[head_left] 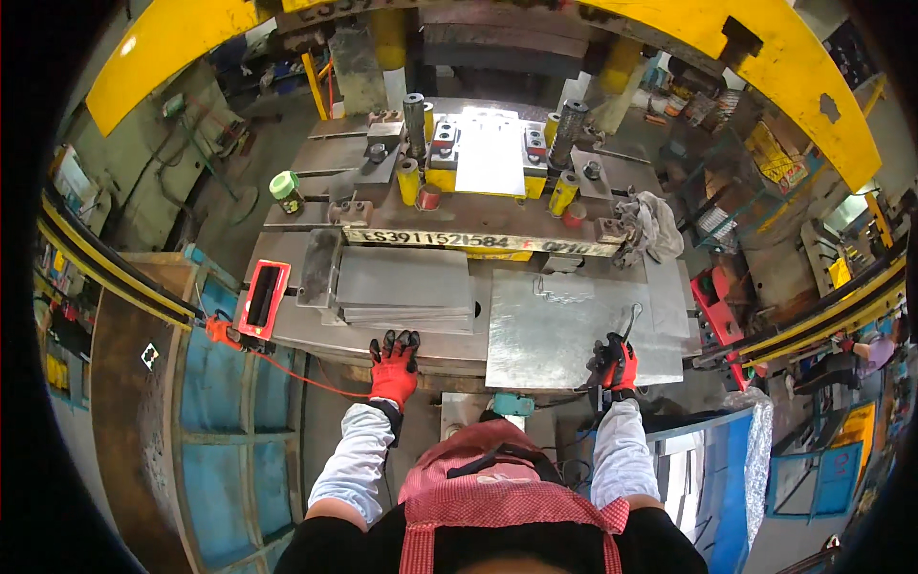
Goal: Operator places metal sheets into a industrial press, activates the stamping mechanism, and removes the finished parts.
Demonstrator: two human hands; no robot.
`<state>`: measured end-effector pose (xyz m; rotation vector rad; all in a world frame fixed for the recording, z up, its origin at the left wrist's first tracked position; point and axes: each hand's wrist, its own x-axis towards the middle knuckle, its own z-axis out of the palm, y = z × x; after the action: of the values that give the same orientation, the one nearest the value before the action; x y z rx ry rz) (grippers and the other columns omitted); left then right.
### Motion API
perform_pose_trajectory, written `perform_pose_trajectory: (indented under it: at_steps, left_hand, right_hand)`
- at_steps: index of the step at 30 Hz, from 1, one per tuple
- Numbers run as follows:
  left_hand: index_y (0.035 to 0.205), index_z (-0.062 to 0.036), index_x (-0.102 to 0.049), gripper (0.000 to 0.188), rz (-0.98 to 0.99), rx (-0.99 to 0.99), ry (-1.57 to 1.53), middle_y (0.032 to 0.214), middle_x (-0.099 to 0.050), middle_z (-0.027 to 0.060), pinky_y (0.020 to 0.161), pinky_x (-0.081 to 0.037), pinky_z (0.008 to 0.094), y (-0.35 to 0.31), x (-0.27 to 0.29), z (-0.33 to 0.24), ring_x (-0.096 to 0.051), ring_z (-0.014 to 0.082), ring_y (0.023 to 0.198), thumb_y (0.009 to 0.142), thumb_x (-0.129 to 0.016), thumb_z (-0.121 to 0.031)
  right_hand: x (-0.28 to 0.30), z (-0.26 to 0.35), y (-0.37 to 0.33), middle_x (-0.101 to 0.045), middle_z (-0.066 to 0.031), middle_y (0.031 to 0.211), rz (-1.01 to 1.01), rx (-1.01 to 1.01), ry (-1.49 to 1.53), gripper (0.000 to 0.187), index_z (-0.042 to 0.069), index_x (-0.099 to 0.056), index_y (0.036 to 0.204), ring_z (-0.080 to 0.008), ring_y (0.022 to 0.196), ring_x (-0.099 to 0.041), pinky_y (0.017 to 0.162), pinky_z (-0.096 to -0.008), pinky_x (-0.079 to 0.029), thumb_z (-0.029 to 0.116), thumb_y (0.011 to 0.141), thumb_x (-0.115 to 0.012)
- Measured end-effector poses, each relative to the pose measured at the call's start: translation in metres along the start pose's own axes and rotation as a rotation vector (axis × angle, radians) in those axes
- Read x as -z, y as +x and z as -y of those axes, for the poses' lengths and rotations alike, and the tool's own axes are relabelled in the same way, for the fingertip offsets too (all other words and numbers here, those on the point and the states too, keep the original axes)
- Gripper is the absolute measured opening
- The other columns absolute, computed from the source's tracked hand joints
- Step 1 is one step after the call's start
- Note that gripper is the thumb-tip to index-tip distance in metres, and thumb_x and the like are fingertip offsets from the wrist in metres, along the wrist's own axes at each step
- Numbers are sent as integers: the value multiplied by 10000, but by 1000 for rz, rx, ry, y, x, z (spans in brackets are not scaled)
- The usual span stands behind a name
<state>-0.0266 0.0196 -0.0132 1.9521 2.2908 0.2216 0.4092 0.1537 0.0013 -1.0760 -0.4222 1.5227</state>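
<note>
My left hand (394, 371), in a red glove with black fingertips, lies with its fingers stretched at the front edge of a stack of grey metal sheets (406, 280). My right hand (615, 368), gloved the same way, is closed around a thin metal tool with a bent tip (631, 323); its exact kind is too small to make out. Below that tool lies a bare, shiny metal plate (535, 330) at the table's front right. Farther back, a bright flat sheet (491, 158) rests on the die (442, 182) between its guide posts.
A yellow press frame (182, 53) arches overhead. Upright posts (414, 124) flank the die. On the left are a red tray (264, 298) and a green-lidded jar (285, 189). A grey rag (652, 228) hangs at the right. A red cord (306, 376) runs to my left wrist.
</note>
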Motion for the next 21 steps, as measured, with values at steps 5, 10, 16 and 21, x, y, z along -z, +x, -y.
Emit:
perform_pose_trajectory:
  at_steps: [5,10,16,21]
  left_hand:
    - [1260,-210,-453,498,43,34,-4,1379,-355,67,1085,-45,497,-1,2,0,-213,263,1328,777,-541,-293]
    - [1228,-228,-475,464,-51,-3,-13,1349,-391,43,1077,-70,514,-3,-5,4,-259,273,1307,770,-539,-268]
    - [1235,-211,-467,500,15,-3,-14,1348,-384,52,1075,-57,522,-2,-6,3,-260,273,1306,752,-569,-294]
    - [1238,-204,-463,522,-33,-25,-37,1357,-372,54,1072,-59,524,-1,-11,10,-239,276,1314,737,-581,-294]
  right_hand:
    - [9,-4,6,-584,-161,711,-22,23,-68,257,75,-508,1013,-194,443,-488,396,-345,-434,219,821,-600]
    - [11,-4,2,-585,-158,712,34,-24,55,275,71,-509,1022,-207,457,-496,407,-361,-433,223,815,-608]
    - [12,-6,5,-541,-122,652,-1,20,11,237,99,-491,982,-188,424,-440,403,-352,-383,234,818,-596]
    - [2,-2,-1,-502,-89,606,35,-5,41,235,73,-491,945,-168,424,-424,382,-329,-368,231,817,-610]
